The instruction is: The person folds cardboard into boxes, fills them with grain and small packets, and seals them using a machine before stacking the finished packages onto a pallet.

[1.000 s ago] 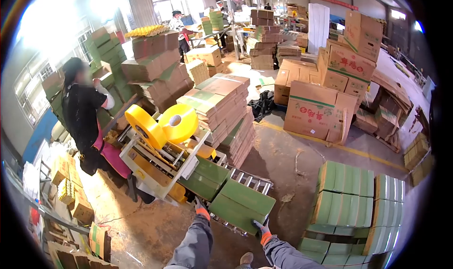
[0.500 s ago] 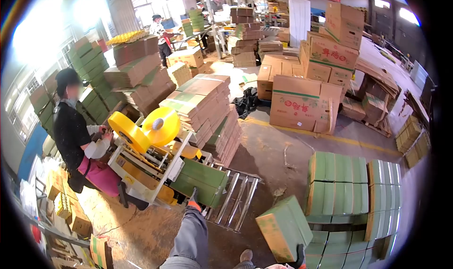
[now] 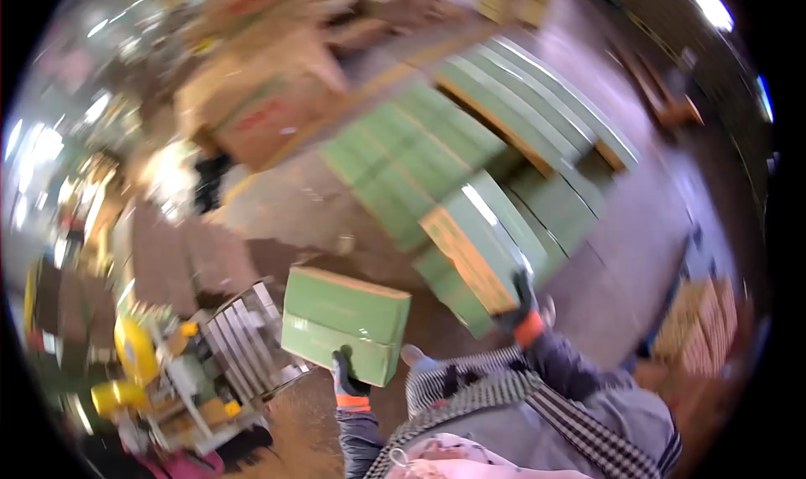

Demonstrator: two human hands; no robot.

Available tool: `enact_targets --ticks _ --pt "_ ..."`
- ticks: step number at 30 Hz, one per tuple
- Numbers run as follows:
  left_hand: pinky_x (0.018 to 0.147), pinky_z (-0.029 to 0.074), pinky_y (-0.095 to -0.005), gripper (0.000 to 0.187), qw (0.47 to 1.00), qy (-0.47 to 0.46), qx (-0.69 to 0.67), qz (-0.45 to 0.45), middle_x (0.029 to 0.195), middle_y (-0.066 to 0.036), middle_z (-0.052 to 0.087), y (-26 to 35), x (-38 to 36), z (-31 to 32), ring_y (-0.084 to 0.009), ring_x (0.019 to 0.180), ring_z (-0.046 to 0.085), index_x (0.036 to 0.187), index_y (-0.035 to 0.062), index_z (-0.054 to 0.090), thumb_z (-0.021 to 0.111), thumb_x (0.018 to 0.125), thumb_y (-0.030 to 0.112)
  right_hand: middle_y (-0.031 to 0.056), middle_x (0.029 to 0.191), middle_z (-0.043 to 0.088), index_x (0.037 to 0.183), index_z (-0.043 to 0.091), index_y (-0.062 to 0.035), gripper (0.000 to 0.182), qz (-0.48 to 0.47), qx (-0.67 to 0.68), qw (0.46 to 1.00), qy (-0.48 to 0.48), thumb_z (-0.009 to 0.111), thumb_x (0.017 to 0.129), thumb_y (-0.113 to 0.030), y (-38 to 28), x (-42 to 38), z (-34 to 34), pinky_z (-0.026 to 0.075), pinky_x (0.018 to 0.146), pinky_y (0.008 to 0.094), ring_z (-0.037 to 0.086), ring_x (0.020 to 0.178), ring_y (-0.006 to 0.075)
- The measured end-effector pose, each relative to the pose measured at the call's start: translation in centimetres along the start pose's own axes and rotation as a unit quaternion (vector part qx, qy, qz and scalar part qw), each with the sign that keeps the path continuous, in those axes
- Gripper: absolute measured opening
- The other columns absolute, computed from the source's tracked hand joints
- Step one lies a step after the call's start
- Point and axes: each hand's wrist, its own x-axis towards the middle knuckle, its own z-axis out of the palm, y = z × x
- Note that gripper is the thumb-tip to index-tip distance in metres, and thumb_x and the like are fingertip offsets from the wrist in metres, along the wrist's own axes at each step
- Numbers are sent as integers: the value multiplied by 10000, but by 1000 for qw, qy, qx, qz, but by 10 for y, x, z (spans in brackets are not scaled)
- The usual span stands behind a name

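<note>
Green box (image 3: 346, 318) in the grip of our left hand (image 3: 351, 382) beside the roller conveyor (image 3: 239, 338), second box (image 3: 485, 240) held in our right hand (image 3: 515, 306) at the stack (image 3: 411, 143), contact unclear, we appear to be stacking, which next likely calls for square alignment.

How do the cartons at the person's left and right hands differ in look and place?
The left-hand carton shows mostly green with a thin brown edge; the right-hand carton shows a broad brown panel. The left-hand carton is near the roller conveyor, apart from the stacked cartons; the right-hand carton overlaps them in view. Both are green and brown, one touched by the left hand, the other by the right hand.
</note>
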Motion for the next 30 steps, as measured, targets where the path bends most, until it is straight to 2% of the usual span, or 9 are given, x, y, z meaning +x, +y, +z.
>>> enact_targets --ticks 4,7,10,12,14,17,22,27,30 --pt "821 491 -384 582 978 -69 170 -97 1133 -147 515 -164 -5 109 -259 989 547 1307 74 294 538 788 -24 21 1238 444 1201 457 -125 556 -124 46 991 20 614 769 -439 -115 14 -58 316 961 453 403 1128 231" --pt "862 471 -399 679 936 -233 263 -4 1221 -169 460 -297 -12 212 -313 1039 515 1364 62 194 546 790 -23 69 1367 349 1326 329 -41 602 -260 -245 934 21 570 852 -324 -213 60 -171 249 1045 367 310 1264 230" --pt "844 477 -397 633 945 -124 281 -111 1216 -132 470 -417 0 290 -229 1069 513 1330 61 267 567 780 -35 44 1369 350 1349 326 -76 595 -191 -87 975 69 537 864 -349 -317 108 -235 268 1031 359 326 1249 196" --pt "824 491 -348 763 651 -409 609 196 1169 -144 492 -501 36 280 -255 1000 541 1364 146 186 588 756 -81 85 1191 491 1316 303 -110 629 -185 -25 975 119 644 800 -224 -399 131 -260 414 893 391 481 1070 223" --pt "831 481 -325 620 936 -103 260 -215 1125 -114 532 -577 55 338 -219 995 544 1325 107 294 617 799 46 68 1140 509 1288 335 -135 602 -217 -71 964 134 659 788 -223 -459 161 -295 437 840 383 504 1001 204" --pt "842 465 -299 491 886 -107 135 -431 1094 -68 561 -642 76 404 -179 1007 540 1260 90 416 622 826 195 56 1109 544 1273 343 -118 603 -215 -92 957 173 671 777 -220 -526 195 -329 437 835 360 526 1001 194" --pt "891 432 -323 382 902 -44 205 -378 1150 -1 541 -741 124 443 -170 1056 500 1208 144 499 560 858 283 49 1117 570 1280 337 -106 616 -204 -100 961 158 667 779 -244 -604 278 -383 429 802 294 551 980 178" --pt "884 439 -355 412 876 -202 335 -283 1169 -53 543 -818 226 408 -184 1070 501 1230 88 480 566 832 155 -34 953 586 1068 559 -138 355 -126 -162 959 196 673 769 -291 -650 353 -411 395 599 272 491 733 91" --pt "822 445 -408 403 849 -152 418 -284 1181 -85 513 -825 263 412 -215 1028 511 1210 76 444 567 828 121 40 1103 551 1195 484 -77 435 -170 -200 933 246 639 808 -202 -642 376 -424 409 746 238 505 924 130"
